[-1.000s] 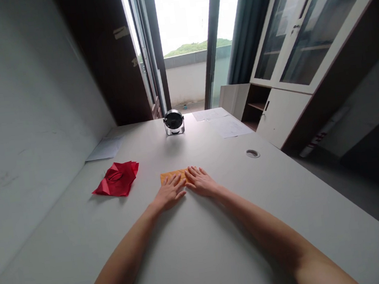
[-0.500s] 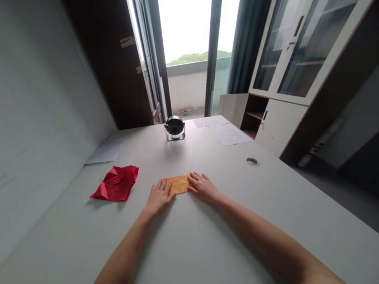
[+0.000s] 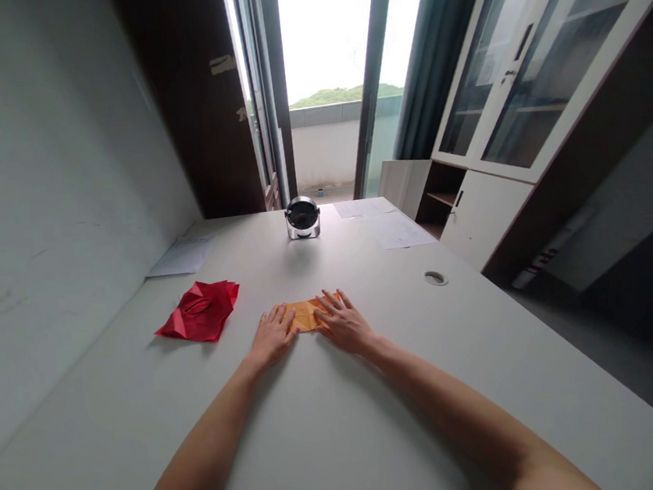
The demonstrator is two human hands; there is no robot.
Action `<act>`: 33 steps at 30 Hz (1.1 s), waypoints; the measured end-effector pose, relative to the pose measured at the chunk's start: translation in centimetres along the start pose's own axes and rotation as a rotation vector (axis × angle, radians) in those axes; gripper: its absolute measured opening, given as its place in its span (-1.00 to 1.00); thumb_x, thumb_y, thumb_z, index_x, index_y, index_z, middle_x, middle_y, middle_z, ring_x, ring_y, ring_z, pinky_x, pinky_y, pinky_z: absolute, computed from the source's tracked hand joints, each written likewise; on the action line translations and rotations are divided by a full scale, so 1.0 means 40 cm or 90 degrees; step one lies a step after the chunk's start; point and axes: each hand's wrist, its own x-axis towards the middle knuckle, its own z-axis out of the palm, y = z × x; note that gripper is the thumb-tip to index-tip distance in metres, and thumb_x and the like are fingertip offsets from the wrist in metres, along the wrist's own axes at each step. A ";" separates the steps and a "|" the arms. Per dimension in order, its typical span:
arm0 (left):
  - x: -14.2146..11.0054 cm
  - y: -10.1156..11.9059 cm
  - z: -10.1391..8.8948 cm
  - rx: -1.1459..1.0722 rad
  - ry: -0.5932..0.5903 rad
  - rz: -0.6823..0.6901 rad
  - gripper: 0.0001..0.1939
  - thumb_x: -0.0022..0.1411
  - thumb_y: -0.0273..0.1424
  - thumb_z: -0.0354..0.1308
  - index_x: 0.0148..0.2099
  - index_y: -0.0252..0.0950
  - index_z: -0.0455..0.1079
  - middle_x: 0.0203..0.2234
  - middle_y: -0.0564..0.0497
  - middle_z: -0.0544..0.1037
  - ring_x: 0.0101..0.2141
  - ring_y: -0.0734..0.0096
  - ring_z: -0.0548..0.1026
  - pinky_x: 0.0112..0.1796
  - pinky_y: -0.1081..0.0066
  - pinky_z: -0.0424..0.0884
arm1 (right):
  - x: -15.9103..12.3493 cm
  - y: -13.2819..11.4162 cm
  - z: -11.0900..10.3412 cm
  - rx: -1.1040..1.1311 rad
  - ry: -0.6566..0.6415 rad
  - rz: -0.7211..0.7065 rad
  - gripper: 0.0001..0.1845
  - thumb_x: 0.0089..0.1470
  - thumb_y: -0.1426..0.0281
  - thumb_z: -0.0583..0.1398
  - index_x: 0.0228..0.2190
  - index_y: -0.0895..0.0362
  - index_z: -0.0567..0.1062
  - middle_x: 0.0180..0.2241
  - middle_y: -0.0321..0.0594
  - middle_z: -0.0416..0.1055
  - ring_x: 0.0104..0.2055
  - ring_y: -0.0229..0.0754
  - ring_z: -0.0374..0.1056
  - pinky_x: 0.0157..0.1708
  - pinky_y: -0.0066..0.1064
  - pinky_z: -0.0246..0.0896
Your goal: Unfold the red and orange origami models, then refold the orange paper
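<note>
A folded piece of orange paper (image 3: 304,317) lies flat on the white table, with crease lines showing on it. My left hand (image 3: 274,334) rests on its left end, fingers stretched out and slightly spread. On the right end lies my right hand (image 3: 342,322), its fingers spread over the paper, with a bit of orange showing between them. Parts of both paper ends are hidden under the fingers. To the left of my left hand sits a crumpled, folded red paper (image 3: 200,313), which neither hand touches.
A round black and silver device on a stand (image 3: 302,218) is at the table's far end. White sheets lie at the far left (image 3: 180,257) and far right (image 3: 399,230). A cable hole (image 3: 435,278) is on the right. A wall borders the table's left side.
My right hand has shifted slightly left and its fingers have spread further across the orange paper. My left hand stays nearly in place. The camera view has shifted a little.
</note>
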 end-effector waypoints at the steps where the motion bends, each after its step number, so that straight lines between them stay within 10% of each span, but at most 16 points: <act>1: 0.001 0.000 0.001 -0.001 0.002 0.000 -0.39 0.42 -0.05 -0.20 0.42 -0.11 0.05 0.41 -0.10 0.02 0.38 0.10 -0.03 0.30 -0.04 -0.10 | -0.001 0.000 -0.002 0.004 -0.002 -0.001 -0.50 0.31 0.13 0.04 0.16 0.07 0.41 0.33 -0.05 0.12 0.43 0.09 -0.18 0.38 0.09 -0.48; 10: 0.002 0.000 -0.003 -0.009 0.024 0.007 -0.45 0.40 -0.11 -0.11 0.37 -0.08 0.14 0.39 -0.08 0.09 0.36 0.10 0.01 0.28 -0.02 -0.05 | -0.004 0.011 0.007 0.099 -0.040 -0.091 -0.59 0.34 0.22 0.05 0.15 0.00 0.40 0.18 -0.09 0.33 0.28 -0.02 0.17 0.34 -0.03 -0.16; 19: 0.001 -0.001 -0.006 -0.018 0.028 0.009 -0.45 0.40 -0.10 -0.10 0.37 -0.06 0.15 0.38 -0.08 0.10 0.35 0.07 0.04 0.28 -0.02 -0.05 | -0.001 0.050 0.059 0.145 -0.037 -0.063 -0.51 0.29 0.19 0.11 0.21 -0.03 0.36 0.27 -0.12 0.22 0.35 0.03 0.06 0.31 -0.09 -0.03; 33: -0.001 0.000 -0.008 -0.041 0.045 0.015 -0.46 0.40 -0.13 -0.06 0.35 -0.10 0.19 0.36 -0.12 0.16 0.34 0.06 0.06 0.28 -0.05 -0.04 | -0.001 0.073 0.066 0.125 0.009 0.125 -0.66 0.27 0.26 0.12 0.06 -0.03 0.46 0.21 -0.13 0.29 0.31 0.00 0.10 0.27 -0.06 -0.03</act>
